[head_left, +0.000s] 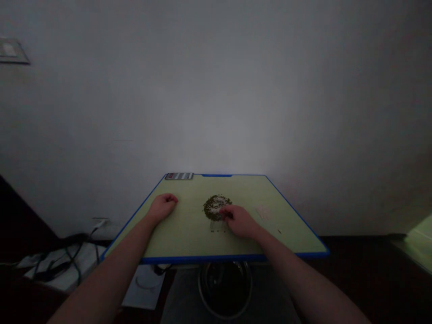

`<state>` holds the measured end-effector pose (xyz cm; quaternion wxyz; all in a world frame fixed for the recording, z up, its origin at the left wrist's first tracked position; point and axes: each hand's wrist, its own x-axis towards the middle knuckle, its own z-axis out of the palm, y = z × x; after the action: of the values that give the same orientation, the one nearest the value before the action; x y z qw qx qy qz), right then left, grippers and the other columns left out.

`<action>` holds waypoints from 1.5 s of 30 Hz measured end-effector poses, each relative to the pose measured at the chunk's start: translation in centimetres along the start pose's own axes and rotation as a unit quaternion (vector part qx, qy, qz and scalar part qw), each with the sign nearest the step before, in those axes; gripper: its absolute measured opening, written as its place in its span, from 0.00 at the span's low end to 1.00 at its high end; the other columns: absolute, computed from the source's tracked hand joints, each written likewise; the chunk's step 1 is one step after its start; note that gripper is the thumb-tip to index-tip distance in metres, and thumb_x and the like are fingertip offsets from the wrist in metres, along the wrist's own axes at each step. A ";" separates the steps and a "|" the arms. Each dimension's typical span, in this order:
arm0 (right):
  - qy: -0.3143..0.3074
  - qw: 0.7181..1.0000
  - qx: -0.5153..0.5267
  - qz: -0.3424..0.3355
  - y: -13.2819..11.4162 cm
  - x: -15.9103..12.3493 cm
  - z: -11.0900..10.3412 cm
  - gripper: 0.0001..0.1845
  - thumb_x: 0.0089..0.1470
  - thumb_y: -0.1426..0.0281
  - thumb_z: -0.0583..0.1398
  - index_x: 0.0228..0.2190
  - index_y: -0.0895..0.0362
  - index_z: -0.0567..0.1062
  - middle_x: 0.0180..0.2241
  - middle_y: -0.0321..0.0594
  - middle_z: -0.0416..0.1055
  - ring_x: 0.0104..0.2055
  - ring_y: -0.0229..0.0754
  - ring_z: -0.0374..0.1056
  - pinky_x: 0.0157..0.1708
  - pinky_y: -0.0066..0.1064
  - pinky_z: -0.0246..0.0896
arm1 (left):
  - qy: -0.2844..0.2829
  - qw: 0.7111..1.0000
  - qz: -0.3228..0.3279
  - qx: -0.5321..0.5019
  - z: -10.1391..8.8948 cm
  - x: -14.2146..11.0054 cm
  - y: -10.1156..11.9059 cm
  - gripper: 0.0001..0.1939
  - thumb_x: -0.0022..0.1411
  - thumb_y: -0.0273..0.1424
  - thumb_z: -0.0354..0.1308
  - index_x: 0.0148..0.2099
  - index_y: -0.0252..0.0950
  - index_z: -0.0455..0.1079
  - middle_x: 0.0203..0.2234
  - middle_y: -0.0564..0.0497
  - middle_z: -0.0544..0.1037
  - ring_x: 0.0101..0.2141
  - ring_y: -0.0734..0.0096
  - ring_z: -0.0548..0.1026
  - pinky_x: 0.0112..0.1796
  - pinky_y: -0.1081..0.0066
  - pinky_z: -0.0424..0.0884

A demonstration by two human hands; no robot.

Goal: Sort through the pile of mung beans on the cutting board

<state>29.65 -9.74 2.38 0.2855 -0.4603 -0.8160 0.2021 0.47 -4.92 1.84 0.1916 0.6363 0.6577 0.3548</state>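
A small heap of dark greenish grains mixed with white ones (212,204) lies in the middle of a pale yellow-green board with a blue rim (189,238). At the heap's right edge is my right hand (239,219), its thumb and fingers pinched together. Whatever sits between those fingertips is too small to make out. My left hand (162,207) rests on the board's left side, apart from the heap, with its fingers curled in and nothing visible in them. Just below the heap is a faint clear rectangular piece (218,226) with several dark specks along its near edge.
A phone (179,176) lies at the board's far left corner. Pale scattered bits (263,212) and a small dark sliver (279,231) are on the right. Under the near edge sits a round metal bowl (225,290). Cables (72,258) lie at lower left; a wall (216,99) stands behind.
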 end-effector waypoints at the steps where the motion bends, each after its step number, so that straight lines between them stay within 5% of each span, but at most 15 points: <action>1: -0.009 1.000 0.001 -0.005 0.0 0.0 -0.1 0.16 0.44 0.78 0.52 0.35 0.56 0.73 0.30 0.37 0.72 0.31 0.36 0.65 0.33 0.26 0.58 | -0.001 1.000 -0.001 0.000 0.0 0.0 0.0 0.08 0.43 0.29 0.50 0.27 0.34 0.69 0.18 0.53 0.71 0.22 0.72 0.68 0.25 0.74 0.61; 14: -0.053 0.997 0.059 0.002 0.1 -1.9 -0.6 0.17 0.41 0.79 0.52 0.34 0.57 0.72 0.27 0.36 0.70 0.29 0.34 0.65 0.30 0.23 0.57 | 0.003 1.000 -0.001 0.001 0.1 -0.1 0.2 0.09 0.43 0.29 0.49 0.26 0.35 0.68 0.15 0.55 0.68 0.19 0.74 0.66 0.23 0.74 0.61; 18: -0.062 0.992 0.091 -0.060 -2.2 -0.4 0.8 0.18 0.42 0.80 0.51 0.36 0.57 0.70 0.28 0.35 0.70 0.31 0.33 0.65 0.32 0.23 0.57 | 0.001 1.000 0.001 0.003 0.2 0.0 0.0 0.09 0.43 0.30 0.49 0.27 0.35 0.68 0.15 0.55 0.68 0.19 0.74 0.65 0.23 0.74 0.60; 26: -0.232 0.950 0.059 -0.198 -5.2 2.5 3.6 0.18 0.42 0.80 0.51 0.36 0.57 0.71 0.27 0.34 0.70 0.28 0.32 0.63 0.28 0.21 0.56 | 0.000 1.000 0.003 0.019 0.1 -0.1 0.3 0.09 0.43 0.30 0.49 0.27 0.34 0.68 0.18 0.54 0.70 0.21 0.73 0.67 0.24 0.75 0.61; 32: -0.240 0.961 0.028 -0.136 -3.8 1.5 1.5 0.17 0.42 0.79 0.52 0.36 0.57 0.72 0.27 0.35 0.71 0.26 0.32 0.63 0.26 0.21 0.55 | 0.004 1.000 0.002 0.016 0.1 -0.1 0.2 0.10 0.43 0.30 0.49 0.28 0.35 0.69 0.16 0.55 0.69 0.21 0.73 0.67 0.24 0.74 0.61; 45: -0.109 0.992 0.052 0.032 -0.9 -4.6 -1.5 0.18 0.43 0.74 0.54 0.39 0.57 0.73 0.30 0.39 0.73 0.30 0.37 0.67 0.30 0.26 0.58 | -0.005 1.000 -0.013 0.016 0.0 -0.2 0.6 0.10 0.42 0.29 0.49 0.27 0.34 0.69 0.15 0.55 0.68 0.18 0.75 0.65 0.22 0.74 0.59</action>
<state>31.98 -14.08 2.76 0.2121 -0.4463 -0.8152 0.3022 0.93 -5.19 2.20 0.1893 0.6323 0.6706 0.3388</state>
